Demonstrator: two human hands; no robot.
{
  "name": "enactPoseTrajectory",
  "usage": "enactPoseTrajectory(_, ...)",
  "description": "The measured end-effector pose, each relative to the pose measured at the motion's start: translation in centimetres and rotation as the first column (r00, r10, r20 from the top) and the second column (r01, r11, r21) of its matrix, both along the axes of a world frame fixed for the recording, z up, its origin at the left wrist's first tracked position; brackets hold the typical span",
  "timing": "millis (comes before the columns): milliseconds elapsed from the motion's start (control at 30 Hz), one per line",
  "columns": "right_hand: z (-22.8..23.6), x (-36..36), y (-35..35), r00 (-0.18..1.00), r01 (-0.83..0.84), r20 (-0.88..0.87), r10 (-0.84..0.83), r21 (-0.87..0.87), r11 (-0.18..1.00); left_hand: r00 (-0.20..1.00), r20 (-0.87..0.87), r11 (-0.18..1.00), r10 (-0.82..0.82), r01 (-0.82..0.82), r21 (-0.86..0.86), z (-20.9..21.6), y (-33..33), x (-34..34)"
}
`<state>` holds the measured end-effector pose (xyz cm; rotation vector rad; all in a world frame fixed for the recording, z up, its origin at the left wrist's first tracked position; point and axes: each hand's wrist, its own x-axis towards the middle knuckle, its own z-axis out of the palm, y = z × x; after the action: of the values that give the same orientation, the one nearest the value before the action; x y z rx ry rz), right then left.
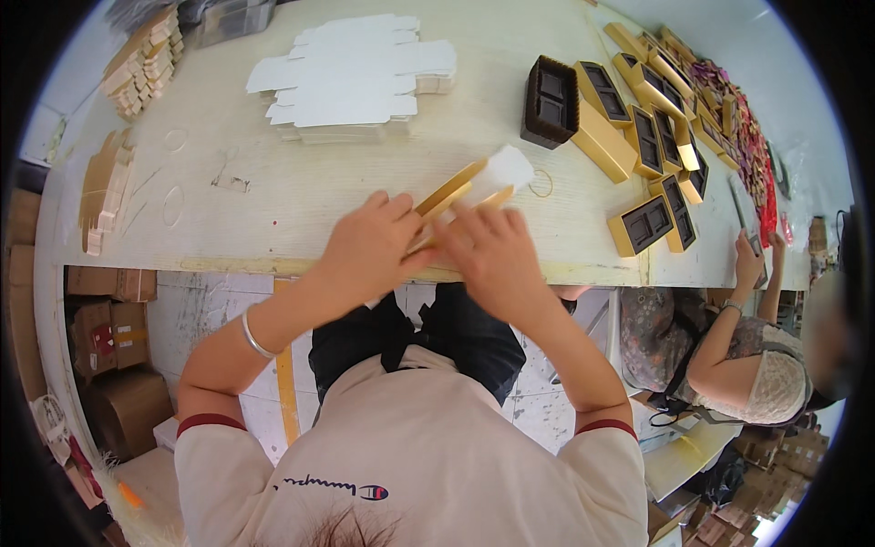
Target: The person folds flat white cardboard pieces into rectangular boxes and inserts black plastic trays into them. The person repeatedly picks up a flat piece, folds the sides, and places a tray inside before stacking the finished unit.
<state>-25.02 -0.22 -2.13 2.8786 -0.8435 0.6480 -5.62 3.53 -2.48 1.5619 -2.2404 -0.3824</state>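
A gold cardboard box (469,187), white on the inside, is held tilted above the near edge of the pale wooden table (273,210). My left hand (374,242) grips its near end from the left. My right hand (488,251) grips the same end from the right, fingers curled over the card. The far end of the box stands open and points up and to the right.
A stack of flat white box blanks (351,77) lies at the table's far middle. Several gold boxes with dark brown trays (638,128) crowd the right. Gold-edged card stacks (146,59) sit far left. Another person (747,346) sits at the right. Cartons (114,333) stand under the table.
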Motion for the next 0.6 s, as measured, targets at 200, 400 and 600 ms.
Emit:
enactPoseTrajectory(200,-1.2,-1.9,0.2,0.923,-0.335,0.344,0.170,0.507,0.794,0.968,-0.180,0.944,-0.174,0.216,0.251,3.3,1.0,0.7)
enactPoseTrajectory(400,-1.4,-2.9,0.1,0.909,-0.351,0.406,0.093,0.626,0.697,0.935,-0.100,0.924,-0.341,0.353,0.145,1.7,0.1,2.7)
enactPoseTrajectory(600,-1.6,-1.0,0.8,0.927,-0.274,0.367,0.079,0.517,0.811,0.911,-0.162,0.918,-0.379,0.348,-0.189,-0.6,-0.8,1.2)
